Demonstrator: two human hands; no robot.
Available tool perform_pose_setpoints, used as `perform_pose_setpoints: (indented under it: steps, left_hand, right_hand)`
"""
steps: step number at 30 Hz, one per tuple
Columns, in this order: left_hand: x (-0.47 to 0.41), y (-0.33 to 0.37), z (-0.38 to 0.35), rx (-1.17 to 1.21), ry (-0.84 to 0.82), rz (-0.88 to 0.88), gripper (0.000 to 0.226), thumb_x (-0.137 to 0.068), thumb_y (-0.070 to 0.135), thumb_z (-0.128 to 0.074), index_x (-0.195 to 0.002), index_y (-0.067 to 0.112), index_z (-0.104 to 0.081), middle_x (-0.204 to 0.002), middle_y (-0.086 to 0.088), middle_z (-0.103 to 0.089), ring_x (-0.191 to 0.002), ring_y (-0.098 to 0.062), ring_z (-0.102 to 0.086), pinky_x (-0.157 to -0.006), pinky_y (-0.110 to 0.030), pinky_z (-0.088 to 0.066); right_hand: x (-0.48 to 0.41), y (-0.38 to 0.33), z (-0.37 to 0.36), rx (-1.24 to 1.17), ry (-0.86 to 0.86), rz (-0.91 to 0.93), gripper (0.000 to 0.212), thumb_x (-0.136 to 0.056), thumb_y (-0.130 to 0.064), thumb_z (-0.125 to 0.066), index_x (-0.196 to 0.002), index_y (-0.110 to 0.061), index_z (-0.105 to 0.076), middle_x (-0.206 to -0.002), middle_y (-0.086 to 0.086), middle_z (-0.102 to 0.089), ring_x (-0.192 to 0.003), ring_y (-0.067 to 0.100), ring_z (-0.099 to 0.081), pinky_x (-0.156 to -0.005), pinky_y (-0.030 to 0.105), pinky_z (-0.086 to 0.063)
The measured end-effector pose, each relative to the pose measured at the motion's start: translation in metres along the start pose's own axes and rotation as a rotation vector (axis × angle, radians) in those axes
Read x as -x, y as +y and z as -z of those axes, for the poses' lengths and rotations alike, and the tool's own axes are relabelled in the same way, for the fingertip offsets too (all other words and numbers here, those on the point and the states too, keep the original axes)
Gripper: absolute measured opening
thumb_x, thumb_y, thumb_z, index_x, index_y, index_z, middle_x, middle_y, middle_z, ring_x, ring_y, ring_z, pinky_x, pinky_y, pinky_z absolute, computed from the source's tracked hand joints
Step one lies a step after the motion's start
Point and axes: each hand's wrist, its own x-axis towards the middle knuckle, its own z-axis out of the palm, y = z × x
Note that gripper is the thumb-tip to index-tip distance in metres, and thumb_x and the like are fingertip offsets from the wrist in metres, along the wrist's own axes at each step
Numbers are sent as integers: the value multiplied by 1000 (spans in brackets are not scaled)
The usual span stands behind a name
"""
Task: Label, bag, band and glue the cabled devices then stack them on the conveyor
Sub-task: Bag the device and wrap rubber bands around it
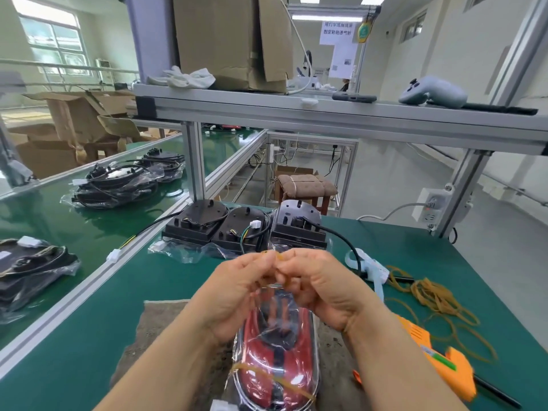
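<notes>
A red and black device (pixel 277 366) in a clear plastic bag lies lengthwise on a grey-brown mat (pixel 154 330) in front of me. One rubber band (pixel 284 382) crosses its near end. My left hand (pixel 234 295) and my right hand (pixel 323 289) meet above its far end, fingers curled, pinching a rubber band (pixel 277 256) and the bag's gathered top. Three unbagged black devices (pixel 243 226) with cables stand at the table's far edge. Bagged devices (pixel 115 185) lie stacked on the green conveyor (pixel 89 226) at left.
A pile of loose rubber bands (pixel 430 295) lies at right, near a white label roll (pixel 370 268). An orange glue gun (pixel 439 363) lies by my right forearm. An aluminium rail (pixel 98 277) separates table and conveyor. An overhead shelf (pixel 326 111) carries a cardboard box.
</notes>
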Motion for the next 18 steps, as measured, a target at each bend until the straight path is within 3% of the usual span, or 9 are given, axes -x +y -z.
perform_pose_setpoints:
  steps: [2,5,7,9,11,12,13,15,18]
  left_hand:
    - [-1,-1,7,91,112,-19,17,-75,21,-69,-86,9,-71,-71,-5,-66,-70,-15,-60,-72,-30,-48]
    - [-1,1,5,153,108,-31,8,-75,15,-67,-80,9,-69,-69,-5,-64,-65,-13,-60,-68,-27,-50]
    - [0,1,-4,163,121,-61,4,-81,9,-64,-79,9,-67,-65,-2,-63,-62,-11,-59,-66,-25,-51]
    - [-1,0,-11,194,168,-95,15,-91,4,-56,-78,10,-61,-59,2,-55,-57,-9,-54,-63,-25,-49]
    - [-3,-1,-16,250,198,-104,20,-95,3,-50,-78,11,-57,-54,5,-42,-48,-7,-43,-52,-21,-45]
    - [-4,0,-16,261,210,-97,19,-95,2,-50,-79,11,-56,-52,7,-36,-43,-5,-36,-44,-18,-39]
    - [-4,0,-14,236,224,-92,17,-95,2,-51,-81,10,-56,-51,8,-33,-41,-4,-30,-38,-16,-32]
    - [-4,-2,-3,52,263,-98,12,-94,2,-55,-84,6,-59,-48,9,-34,-39,-4,-25,-34,-15,-22]
    - [-7,-5,27,-331,366,-109,10,-91,10,-63,-82,10,-65,-43,11,-39,-39,-7,-26,-35,-17,-25]
  right_hand:
    - [-1,7,-1,9,65,-21,24,-88,-4,-61,-69,-17,-66,-57,-4,-51,-44,4,-38,-36,13,-25]
    - [-7,15,-7,106,188,-6,17,-83,-10,-71,-68,-17,-68,-48,-8,-48,-40,4,-38,-38,17,-30]
    - [-15,19,-12,235,312,39,7,-81,-14,-74,-75,-12,-72,-56,-4,-60,-53,8,-50,-52,25,-44]
    - [-20,22,-17,309,397,63,14,-86,-17,-68,-84,-4,-74,-66,5,-62,-65,18,-53,-65,33,-45]
    - [-23,24,-18,332,457,61,23,-91,-22,-63,-88,-2,-74,-68,14,-68,-59,27,-52,-56,35,-41]
    - [-24,24,-15,350,497,57,24,-93,-22,-61,-90,-2,-74,-82,20,-72,-58,29,-53,-53,37,-40]
    - [-24,25,-9,375,540,58,25,-94,-21,-58,-93,-2,-74,-95,22,-72,-55,24,-53,-52,33,-39]
    - [-23,27,9,452,630,72,26,-99,-18,-50,-103,-5,-72,-85,17,-74,-50,12,-49,-54,26,-41]
    - [-15,34,37,650,789,108,25,-99,-12,-45,-114,-22,-62,-94,6,-71,-68,15,-59,-60,31,-50]
